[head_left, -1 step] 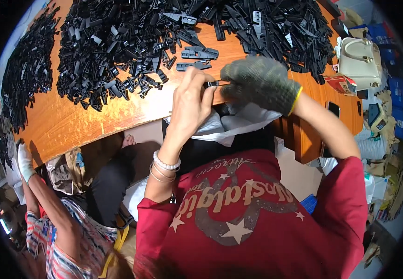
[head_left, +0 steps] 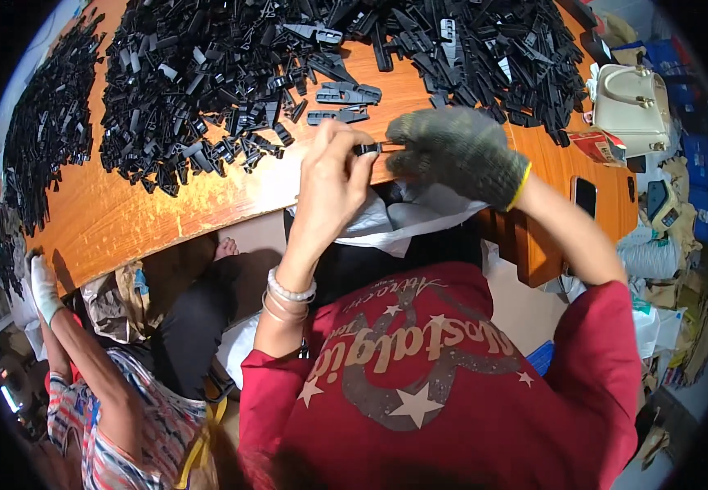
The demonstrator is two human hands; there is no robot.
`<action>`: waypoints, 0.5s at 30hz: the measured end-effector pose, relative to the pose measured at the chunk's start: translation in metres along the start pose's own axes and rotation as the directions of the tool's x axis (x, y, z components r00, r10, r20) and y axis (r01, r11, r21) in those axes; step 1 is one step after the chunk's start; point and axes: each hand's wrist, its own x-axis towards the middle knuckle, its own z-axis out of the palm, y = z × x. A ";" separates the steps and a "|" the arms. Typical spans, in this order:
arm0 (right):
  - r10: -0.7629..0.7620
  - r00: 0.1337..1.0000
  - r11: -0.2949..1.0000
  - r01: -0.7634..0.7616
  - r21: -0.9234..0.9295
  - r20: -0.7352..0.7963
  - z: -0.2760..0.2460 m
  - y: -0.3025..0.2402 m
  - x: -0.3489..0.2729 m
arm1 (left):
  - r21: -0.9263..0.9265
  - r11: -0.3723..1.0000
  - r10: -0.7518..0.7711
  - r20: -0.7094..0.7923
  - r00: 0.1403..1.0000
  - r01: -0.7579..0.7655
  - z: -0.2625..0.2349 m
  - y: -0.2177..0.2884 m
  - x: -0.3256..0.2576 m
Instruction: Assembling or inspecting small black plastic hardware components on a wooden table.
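Note:
Near the table's front edge, my bare left hand point(head_left: 333, 170) pinches a small black plastic part point(head_left: 364, 149) between thumb and fingers. My right hand point(head_left: 456, 153), in a dark knitted glove with a yellow cuff edge, is curled beside it. A thin strip spans the gap between the part and the gloved fingers; what those fingers grip is hidden. Just beyond my left hand lie two flat, elongated black plastic pieces, a far piece point(head_left: 348, 93) and a near piece point(head_left: 337, 116).
A heap of small black parts point(head_left: 190, 90) and a pile of longer black pieces point(head_left: 484, 61) cover the table point(head_left: 166, 224). To the right are a white handbag point(head_left: 636, 106) and a phone point(head_left: 585, 196). Another person's gloved hand point(head_left: 43, 286) is at far left. White fabric point(head_left: 419, 220) hangs below my hands.
Both hands keep nearly the same pose. My right forearm and elbow have shifted slightly left.

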 end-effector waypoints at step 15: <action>0.124 0.984 0.794 -0.020 0.608 -0.129 0.030 -0.012 -0.066 | -0.437 0.715 -0.352 0.448 0.821 0.545 0.005 0.020 -0.016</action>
